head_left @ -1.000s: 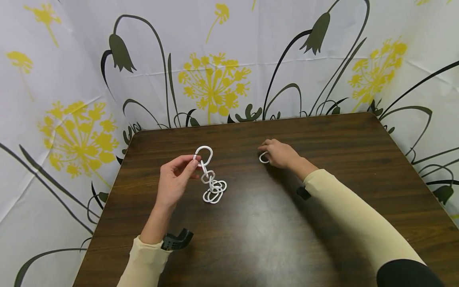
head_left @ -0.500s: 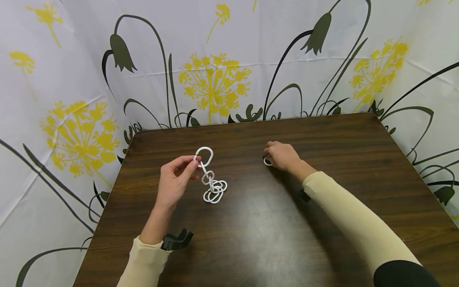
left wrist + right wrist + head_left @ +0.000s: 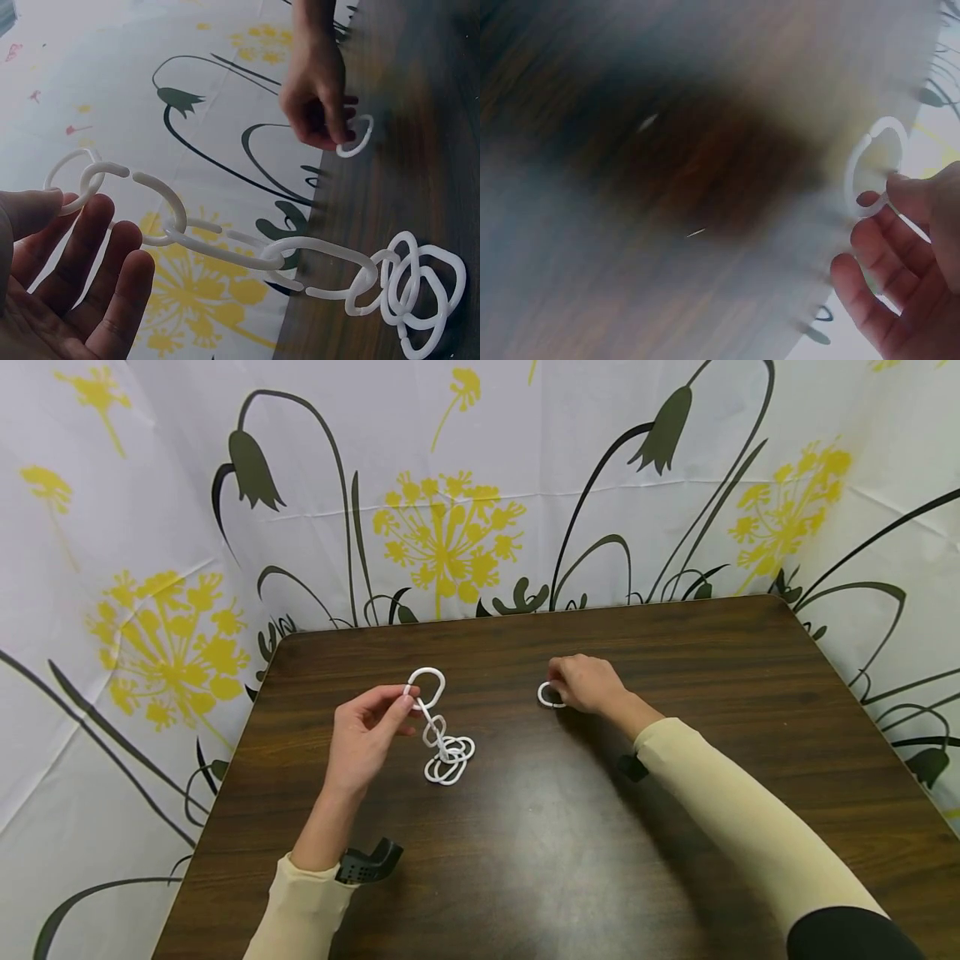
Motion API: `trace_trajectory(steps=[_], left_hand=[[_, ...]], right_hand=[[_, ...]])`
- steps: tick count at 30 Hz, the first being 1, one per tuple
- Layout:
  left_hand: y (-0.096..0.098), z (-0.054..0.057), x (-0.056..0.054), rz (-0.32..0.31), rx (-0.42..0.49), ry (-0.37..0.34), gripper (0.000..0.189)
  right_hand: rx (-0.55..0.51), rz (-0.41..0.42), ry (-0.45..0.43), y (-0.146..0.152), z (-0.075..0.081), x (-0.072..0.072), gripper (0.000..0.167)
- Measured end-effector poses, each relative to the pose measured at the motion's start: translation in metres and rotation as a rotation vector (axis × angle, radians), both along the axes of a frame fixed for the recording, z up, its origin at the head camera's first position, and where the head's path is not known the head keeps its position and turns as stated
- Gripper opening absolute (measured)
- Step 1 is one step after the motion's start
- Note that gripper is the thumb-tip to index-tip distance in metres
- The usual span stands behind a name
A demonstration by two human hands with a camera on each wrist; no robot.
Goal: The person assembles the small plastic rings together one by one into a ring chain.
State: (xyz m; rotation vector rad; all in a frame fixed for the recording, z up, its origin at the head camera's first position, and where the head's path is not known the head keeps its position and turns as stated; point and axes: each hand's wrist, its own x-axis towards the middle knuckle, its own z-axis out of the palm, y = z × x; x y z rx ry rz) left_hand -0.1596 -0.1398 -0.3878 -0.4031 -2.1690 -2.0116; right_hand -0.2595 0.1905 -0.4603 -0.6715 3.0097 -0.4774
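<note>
My left hand [image 3: 365,739] pinches the top link of a white plastic chain [image 3: 225,251] between thumb and fingers. From there the chain hangs down, and its lower links lie heaped on the table. Small gaps show in several of its links in the left wrist view. Farther to the right, my right hand [image 3: 588,683] pinches a single loose white link [image 3: 853,172] between thumb and finger. That link has a gap in its side and is apart from the chain. In the right wrist view the other fingers are loosely bent.
A dark wood-grain table [image 3: 540,827] lies under both hands. White fabric [image 3: 570,435] printed with yellow and grey-green flowers hangs behind it and at both sides. A black wrist device [image 3: 371,862] is strapped at the left cuff.
The loose link and right hand shifted slightly right, then the link turned back leftward, so more of it shows now. The left hand stays almost still with the chain.
</note>
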Motion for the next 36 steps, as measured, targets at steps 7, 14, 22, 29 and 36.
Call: trace_trajectory(steps=[7, 14, 22, 29, 36], left_hand=[[0.001, 0.0, 0.0, -0.001, 0.008, -0.003, 0.018], [0.002, -0.001, -0.001, -0.009, 0.009, -0.004, 0.018], [0.003, -0.001, -0.001, -0.006, -0.009, -0.008, 0.019], [0.005, 0.0, -0.001, -0.005, -0.003, -0.01, 0.018], [0.006, -0.002, -0.002, -0.004, 0.001, -0.005, 0.017]], right_hand=[[-0.209, 0.019, -0.016, -0.013, 0.019, 0.004, 0.009], [-0.507, 0.019, -0.069, -0.034, 0.05, 0.011, 0.016], [-0.883, 0.073, -0.117, -0.06, 0.091, 0.028, 0.011], [-1.075, 0.097, -0.125, -0.071, 0.112, 0.039, 0.014], [-1.202, 0.156, -0.171, -0.082, 0.124, 0.047, 0.014]])
